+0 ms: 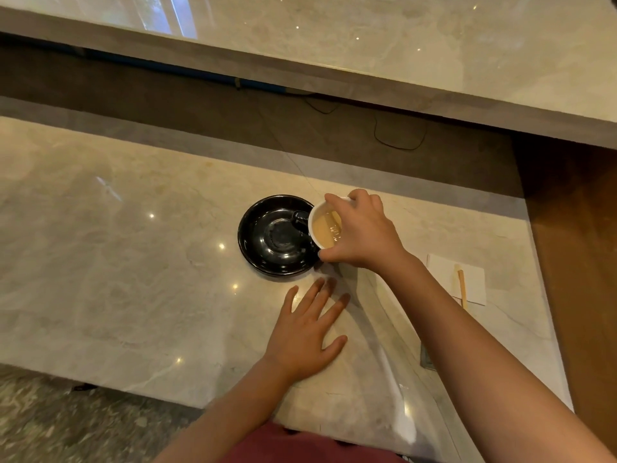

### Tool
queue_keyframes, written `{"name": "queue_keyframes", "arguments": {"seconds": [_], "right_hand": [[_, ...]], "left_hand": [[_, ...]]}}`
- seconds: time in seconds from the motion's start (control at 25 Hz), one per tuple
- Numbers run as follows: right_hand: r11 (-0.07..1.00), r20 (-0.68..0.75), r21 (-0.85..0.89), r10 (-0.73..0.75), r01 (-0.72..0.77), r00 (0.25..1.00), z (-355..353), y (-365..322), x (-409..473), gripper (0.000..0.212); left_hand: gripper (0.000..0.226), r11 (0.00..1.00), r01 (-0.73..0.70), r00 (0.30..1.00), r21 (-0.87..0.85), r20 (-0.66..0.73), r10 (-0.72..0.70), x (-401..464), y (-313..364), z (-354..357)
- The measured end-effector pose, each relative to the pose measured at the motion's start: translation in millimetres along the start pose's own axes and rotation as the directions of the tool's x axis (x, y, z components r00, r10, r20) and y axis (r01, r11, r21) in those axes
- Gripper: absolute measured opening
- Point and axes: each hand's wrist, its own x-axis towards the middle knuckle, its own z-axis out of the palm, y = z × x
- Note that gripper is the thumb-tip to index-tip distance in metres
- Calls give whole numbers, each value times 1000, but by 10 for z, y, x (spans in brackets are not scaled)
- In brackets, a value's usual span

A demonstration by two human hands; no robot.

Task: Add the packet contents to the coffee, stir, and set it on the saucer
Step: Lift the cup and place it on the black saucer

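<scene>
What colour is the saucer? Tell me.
Glossy black saucer, seen best in the head view.

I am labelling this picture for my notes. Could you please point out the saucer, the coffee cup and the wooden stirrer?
saucer (pixel 267 235): head view, on its bare black well.
coffee cup (pixel 325 228): head view, on the milky coffee inside the white rim.
wooden stirrer (pixel 462 289): head view, on the middle of the stick.

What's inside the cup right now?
The cup, gripped from above by the right hand, holds pale tan, milky coffee with glare on its surface. No stirrer shows in it. The hand hides the cup's right side.
</scene>
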Motion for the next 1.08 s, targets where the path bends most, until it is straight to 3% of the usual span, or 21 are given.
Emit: {"name": "queue_keyframes", "arguments": {"seconds": [0.44,1.08], "right_hand": [[989,70,-32,-143,145,987,170,-529,374,91],[985,84,-99,-131,139,988,261,-633,398,93]], "left_hand": [[62,999,-19,999,-35,-37,18,41,-1,-56],[62,998,1,1000,-55,-7,-2,43,6,-71]]}}
